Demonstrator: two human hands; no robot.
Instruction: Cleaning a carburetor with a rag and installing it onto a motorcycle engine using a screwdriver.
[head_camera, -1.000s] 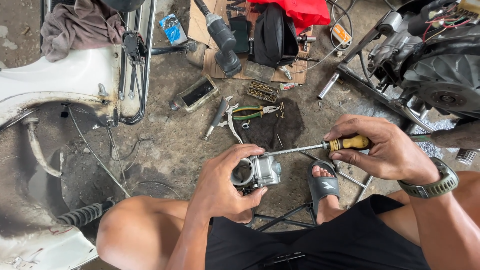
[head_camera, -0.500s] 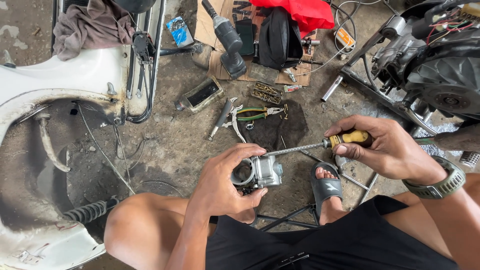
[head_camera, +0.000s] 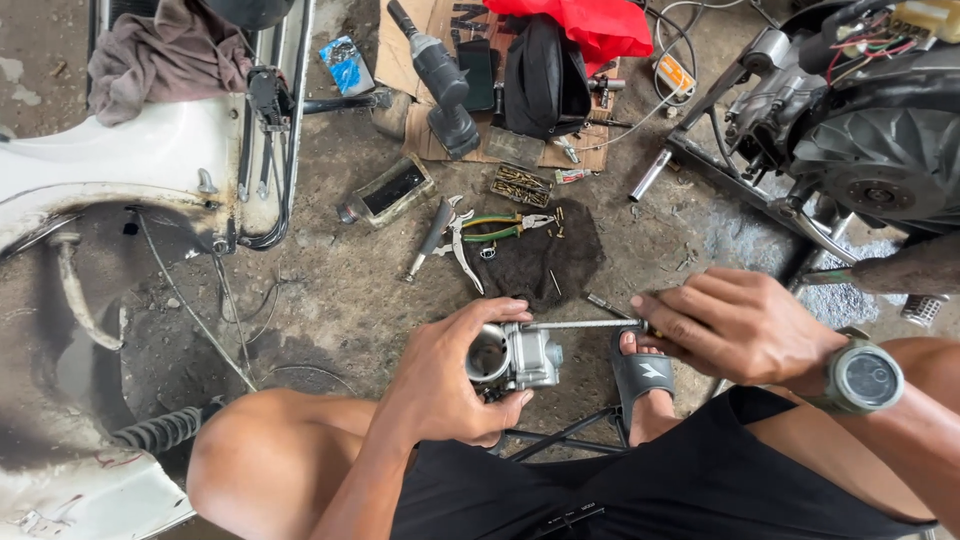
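Observation:
My left hand (head_camera: 450, 375) grips a small silver carburettor (head_camera: 515, 357) over the oily concrete floor, its round throat facing left. A screwdriver (head_camera: 580, 324) runs from the top of the carburettor to my right hand (head_camera: 735, 325), which wraps its handle so that only the metal shaft shows. A watch sits on my right wrist. My bare knee is at lower left and my sandalled foot (head_camera: 645, 385) is just under the screwdriver.
Pliers (head_camera: 505, 227), a lever and a socket tool lie on the floor ahead. Further off are a cordless drill (head_camera: 440, 75), a box of screws (head_camera: 522, 185) and a black bag on cardboard. A white scooter body (head_camera: 130, 160) stands left, an engine (head_camera: 870, 150) right.
My right hand has turned over the screwdriver handle, hiding its yellow grip. The carburettor has rotated a little in my left hand. The view has shifted slightly.

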